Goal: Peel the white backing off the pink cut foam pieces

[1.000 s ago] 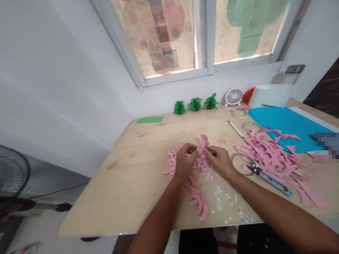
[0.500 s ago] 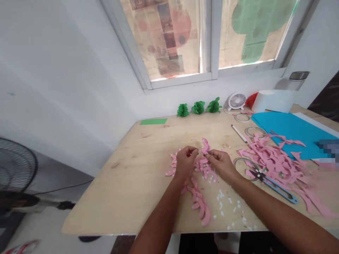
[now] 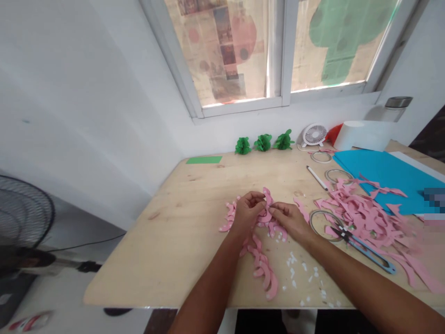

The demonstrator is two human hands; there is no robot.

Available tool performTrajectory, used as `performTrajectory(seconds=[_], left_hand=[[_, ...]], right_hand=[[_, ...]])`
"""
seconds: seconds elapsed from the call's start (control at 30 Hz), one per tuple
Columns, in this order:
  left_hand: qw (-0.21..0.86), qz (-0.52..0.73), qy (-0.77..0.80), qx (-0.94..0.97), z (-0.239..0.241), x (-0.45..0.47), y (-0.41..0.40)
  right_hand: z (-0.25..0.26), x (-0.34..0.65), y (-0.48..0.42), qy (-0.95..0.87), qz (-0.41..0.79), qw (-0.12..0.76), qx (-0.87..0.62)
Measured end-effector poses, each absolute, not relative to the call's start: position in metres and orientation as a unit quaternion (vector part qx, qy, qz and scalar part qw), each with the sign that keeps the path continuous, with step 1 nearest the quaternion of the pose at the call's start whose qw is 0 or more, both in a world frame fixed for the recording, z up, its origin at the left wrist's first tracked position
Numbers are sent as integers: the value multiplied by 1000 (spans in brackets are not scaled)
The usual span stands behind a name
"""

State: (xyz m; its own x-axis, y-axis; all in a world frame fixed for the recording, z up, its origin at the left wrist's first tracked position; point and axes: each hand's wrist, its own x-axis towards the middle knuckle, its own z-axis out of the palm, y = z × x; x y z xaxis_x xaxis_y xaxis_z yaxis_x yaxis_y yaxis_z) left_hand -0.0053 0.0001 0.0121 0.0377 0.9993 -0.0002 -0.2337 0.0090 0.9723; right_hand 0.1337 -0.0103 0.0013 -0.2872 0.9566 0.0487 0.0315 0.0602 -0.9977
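Note:
A small curved piece of pink paper (image 3: 267, 195) stands up between my two hands. My left hand (image 3: 249, 213) pinches its left side, with the fingers curled. From the right, my right hand (image 3: 290, 220) grips its lower part between thumb and forefinger. Under and around the hands lie more curved pink pieces with pale spots at their ends. One overlapping row of pink pieces (image 3: 264, 271) runs toward the table's front edge, and another group (image 3: 227, 218) is left of my left hand. My fingers partly hide the pieces beneath them.
Right of my hands are pink paper scraps (image 3: 368, 208), blue-handled scissors (image 3: 370, 253), tape rings (image 3: 321, 157), a marker (image 3: 317, 178) and blue sheets (image 3: 375, 162). White bits (image 3: 292, 271) litter the front. Green paper shapes (image 3: 263, 143) and a small fan (image 3: 314, 135) stand along the wall.
My left fingers have moved right, from beside the pink piece onto it. The piece has shifted slightly left and down between my hands. The whole view has shifted a little.

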Motion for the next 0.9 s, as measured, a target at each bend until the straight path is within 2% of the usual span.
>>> performTrajectory(seconds=[0.17, 0.3, 0.63, 0.73, 0.9], left_hand=[[565, 526, 428, 470, 9, -6, 0], [563, 497, 415, 514, 4, -4, 0], [511, 474, 423, 578, 3, -1, -1], [425, 487, 441, 623, 5, -1, -4], [183, 515, 453, 704, 8, -1, -7]], right_hand=[[2, 137, -9, -570, 509, 473, -437], [-2, 138, -7, -572, 480, 477, -464], [-12, 136, -3, -501, 539, 515, -440], [-11, 136, -3, -493, 542, 520, -439], [-10, 137, -4, -514, 504, 512, -468]])
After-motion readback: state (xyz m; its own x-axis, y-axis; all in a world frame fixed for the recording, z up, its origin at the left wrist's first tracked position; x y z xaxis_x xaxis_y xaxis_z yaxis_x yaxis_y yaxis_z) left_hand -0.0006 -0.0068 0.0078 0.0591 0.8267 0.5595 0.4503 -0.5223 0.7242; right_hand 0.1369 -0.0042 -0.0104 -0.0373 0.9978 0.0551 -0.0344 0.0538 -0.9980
